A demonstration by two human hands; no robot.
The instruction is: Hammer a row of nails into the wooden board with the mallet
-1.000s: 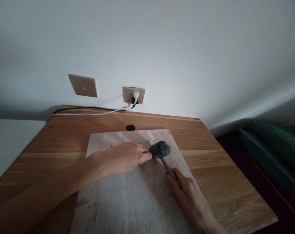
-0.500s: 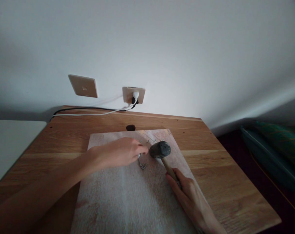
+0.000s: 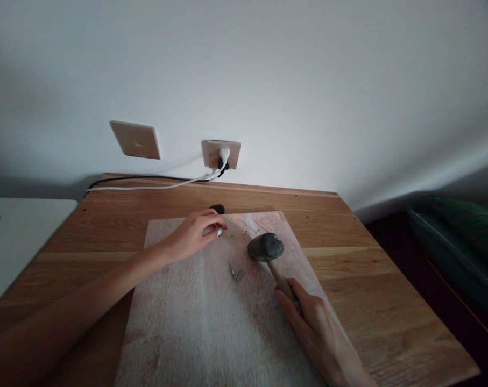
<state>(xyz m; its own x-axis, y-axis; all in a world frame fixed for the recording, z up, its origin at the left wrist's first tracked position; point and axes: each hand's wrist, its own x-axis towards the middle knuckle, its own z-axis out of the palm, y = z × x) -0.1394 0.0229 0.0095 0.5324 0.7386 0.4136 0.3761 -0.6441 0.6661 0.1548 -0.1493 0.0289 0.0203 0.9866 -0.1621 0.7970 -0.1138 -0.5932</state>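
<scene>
My right hand (image 3: pixel 314 322) is wrapped round the wooden handle of a rubber mallet (image 3: pixel 266 247). The mallet's dark head is over the upper right of a pale, worn-looking board (image 3: pixel 179 328). At the board's far edge, my left hand (image 3: pixel 199 231) is closed with the fingertips in a pinch. A small white piece (image 3: pixel 219 232) shows at those fingertips, too small to name surely. Several loose nails (image 3: pixel 236 273) lie in a little pile below the mallet head. More nails (image 3: pixel 252 231) are in a row near the board's far edge, behind the mallet.
The board rests on a wooden tabletop (image 3: pixel 348 279) with a dark round hole (image 3: pixel 217 208) near the wall. A white plug (image 3: pixel 224 155) sits in a wall socket, its cables (image 3: pixel 147 188) running left. A white surface (image 3: pixel 21 231) stands at left, dark green cushions (image 3: pixel 461 252) at right.
My left hand has moved left and away from me, off the nail pile toward the board's far edge. The right hand and mallet have stayed nearly still.
</scene>
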